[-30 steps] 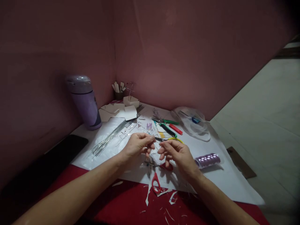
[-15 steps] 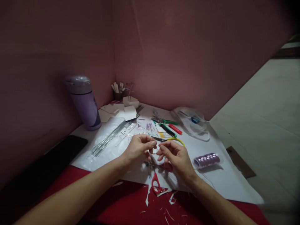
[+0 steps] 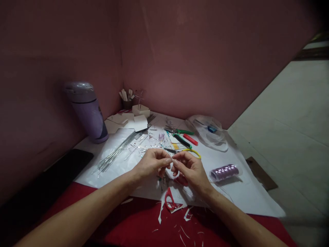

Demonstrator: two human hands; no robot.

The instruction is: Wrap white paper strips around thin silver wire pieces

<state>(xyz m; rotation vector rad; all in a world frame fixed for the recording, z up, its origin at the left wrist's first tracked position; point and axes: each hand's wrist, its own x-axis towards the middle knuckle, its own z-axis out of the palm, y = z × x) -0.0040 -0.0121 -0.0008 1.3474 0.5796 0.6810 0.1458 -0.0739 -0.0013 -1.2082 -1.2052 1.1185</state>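
My left hand (image 3: 155, 162) and my right hand (image 3: 190, 168) meet over the white sheet (image 3: 123, 187), fingertips touching. Both are closed in a pinch, thumb against forefinger. Whatever sits between the fingertips is too small to make out. Below them, red-handled scissors (image 3: 169, 199) lie partly covered by my right hand. Just beyond my fingers are yellow-handled scissors (image 3: 193, 152). A bundle of short purple-tipped pieces (image 3: 161, 138) lies farther back among thin scraps. To the right of my right hand rests a spool of shiny purple thread (image 3: 224, 172).
A purple tumbler (image 3: 88, 115) stands at the left by a dark flat object (image 3: 77, 161). Metal wires (image 3: 113, 158) lie in a bundle. Green-handled pliers (image 3: 183, 140), a red tool (image 3: 190, 139) and a plastic bag (image 3: 209, 133) are at the back. Paper scraps litter the red cloth (image 3: 133, 219).
My hands have come together, so the fingertips that were slightly apart now touch. The whole view has shifted a little, with the table things appearing slightly farther left.
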